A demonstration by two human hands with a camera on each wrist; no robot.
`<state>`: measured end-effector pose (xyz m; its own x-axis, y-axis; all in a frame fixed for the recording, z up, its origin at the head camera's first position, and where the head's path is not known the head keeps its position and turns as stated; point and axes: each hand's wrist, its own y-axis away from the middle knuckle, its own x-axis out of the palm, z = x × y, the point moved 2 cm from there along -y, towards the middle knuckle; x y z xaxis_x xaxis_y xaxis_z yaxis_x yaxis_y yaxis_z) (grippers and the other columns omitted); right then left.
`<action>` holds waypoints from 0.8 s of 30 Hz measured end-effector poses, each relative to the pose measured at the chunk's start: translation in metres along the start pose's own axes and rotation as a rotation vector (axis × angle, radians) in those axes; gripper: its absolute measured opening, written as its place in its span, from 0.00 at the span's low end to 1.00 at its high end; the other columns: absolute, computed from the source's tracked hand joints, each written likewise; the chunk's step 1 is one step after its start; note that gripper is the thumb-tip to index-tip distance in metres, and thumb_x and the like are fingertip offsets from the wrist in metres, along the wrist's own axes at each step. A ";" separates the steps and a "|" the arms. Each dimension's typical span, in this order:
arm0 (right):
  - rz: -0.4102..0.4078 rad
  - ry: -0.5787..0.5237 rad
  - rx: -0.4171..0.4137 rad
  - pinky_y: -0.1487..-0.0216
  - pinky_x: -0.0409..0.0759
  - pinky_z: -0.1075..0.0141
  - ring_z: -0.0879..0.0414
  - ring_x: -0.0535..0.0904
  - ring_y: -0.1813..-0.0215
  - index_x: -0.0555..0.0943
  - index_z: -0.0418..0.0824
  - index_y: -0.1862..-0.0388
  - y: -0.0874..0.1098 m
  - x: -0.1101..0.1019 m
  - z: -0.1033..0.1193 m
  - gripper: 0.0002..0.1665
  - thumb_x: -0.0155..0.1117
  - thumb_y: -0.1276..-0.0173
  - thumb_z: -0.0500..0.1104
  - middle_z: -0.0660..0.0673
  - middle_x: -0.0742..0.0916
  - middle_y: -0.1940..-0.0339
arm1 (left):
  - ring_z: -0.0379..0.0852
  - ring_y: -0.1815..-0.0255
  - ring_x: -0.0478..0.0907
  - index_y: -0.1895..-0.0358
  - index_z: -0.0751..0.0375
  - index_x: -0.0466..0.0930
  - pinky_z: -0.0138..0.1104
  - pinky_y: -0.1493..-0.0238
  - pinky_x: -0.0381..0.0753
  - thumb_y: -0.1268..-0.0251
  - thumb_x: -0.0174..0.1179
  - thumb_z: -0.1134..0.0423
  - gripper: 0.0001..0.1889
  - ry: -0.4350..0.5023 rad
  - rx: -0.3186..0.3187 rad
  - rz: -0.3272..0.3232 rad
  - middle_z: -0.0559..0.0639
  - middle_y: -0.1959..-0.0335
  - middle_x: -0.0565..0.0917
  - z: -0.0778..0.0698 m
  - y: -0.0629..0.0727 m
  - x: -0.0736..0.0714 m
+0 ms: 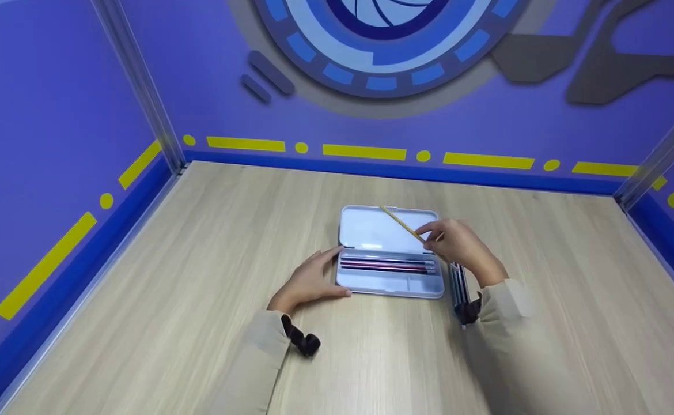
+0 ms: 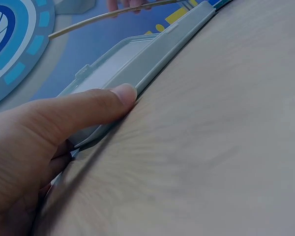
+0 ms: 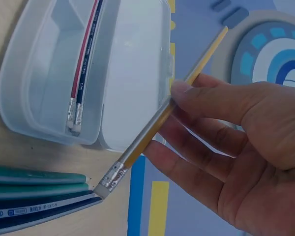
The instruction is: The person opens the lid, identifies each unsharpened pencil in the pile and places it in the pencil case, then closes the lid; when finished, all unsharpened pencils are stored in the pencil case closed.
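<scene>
A white plastic pencil case (image 1: 371,284) lies with its lid (image 1: 366,227) folded back, away from me. My left hand (image 1: 307,279) grips its left end, thumb (image 2: 105,103) along the front wall and fingers round the side. Inside, red and dark pencils (image 1: 383,266) lie lengthwise in the back part, eraser ends to the right. Between thumb and fingers, my right hand (image 1: 458,245) pinches a yellow pencil (image 3: 155,118) above the lid. Its silver ferrule and white eraser (image 3: 102,190) point down towards the table; the other end slants up and away.
Green and dark blue pencils (image 3: 39,209) lie side by side on the table just right of the case, partly covered by the right wrist in the head view. A wood-grain table (image 1: 199,259) is bounded by blue-purple panels (image 1: 371,129) at the back and sides.
</scene>
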<state>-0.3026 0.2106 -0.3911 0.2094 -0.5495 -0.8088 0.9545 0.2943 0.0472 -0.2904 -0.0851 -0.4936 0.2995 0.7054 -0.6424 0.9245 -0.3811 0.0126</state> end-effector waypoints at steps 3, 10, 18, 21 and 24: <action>0.011 0.040 -0.025 0.66 0.82 0.64 0.50 0.82 0.62 0.84 0.38 0.49 -0.003 0.005 0.004 0.17 0.63 0.38 0.30 0.39 0.88 0.64 | 0.65 0.25 0.53 0.26 0.46 0.60 0.56 0.27 0.54 0.63 0.76 0.44 0.54 -0.002 -0.001 0.000 0.58 0.27 0.62 0.000 0.000 0.000; 0.070 0.066 -0.021 0.58 0.85 0.60 0.52 0.81 0.62 0.85 0.40 0.51 -0.009 0.017 0.013 0.16 0.64 0.38 0.31 0.43 0.88 0.63 | 0.64 0.24 0.51 0.26 0.43 0.59 0.57 0.26 0.52 0.63 0.77 0.44 0.54 0.006 -0.022 0.001 0.57 0.26 0.61 0.000 -0.001 0.001; 0.092 0.147 -0.115 0.54 0.85 0.58 0.53 0.83 0.59 0.87 0.42 0.53 -0.014 0.028 0.021 0.16 0.66 0.39 0.30 0.44 0.89 0.58 | 0.62 0.25 0.54 0.26 0.46 0.58 0.55 0.26 0.55 0.63 0.76 0.43 0.55 -0.008 -0.008 0.003 0.58 0.26 0.62 -0.001 -0.001 0.001; 0.099 0.167 -0.147 0.52 0.85 0.57 0.52 0.83 0.56 0.88 0.42 0.55 -0.015 0.031 0.023 0.16 0.65 0.40 0.30 0.43 0.89 0.55 | 0.62 0.25 0.54 0.26 0.47 0.59 0.54 0.26 0.55 0.62 0.76 0.44 0.54 -0.013 -0.005 0.004 0.57 0.26 0.62 -0.001 0.000 0.001; 0.119 0.169 -0.126 0.49 0.83 0.56 0.52 0.82 0.54 0.88 0.43 0.55 -0.016 0.034 0.025 0.16 0.65 0.39 0.30 0.43 0.89 0.53 | 0.63 0.24 0.52 0.26 0.47 0.60 0.54 0.26 0.54 0.62 0.76 0.44 0.53 -0.014 -0.007 0.003 0.55 0.26 0.63 -0.002 0.001 0.001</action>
<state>-0.3054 0.1680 -0.4045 0.2704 -0.3691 -0.8892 0.8889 0.4504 0.0834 -0.2886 -0.0838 -0.4922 0.2992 0.6960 -0.6527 0.9252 -0.3790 0.0201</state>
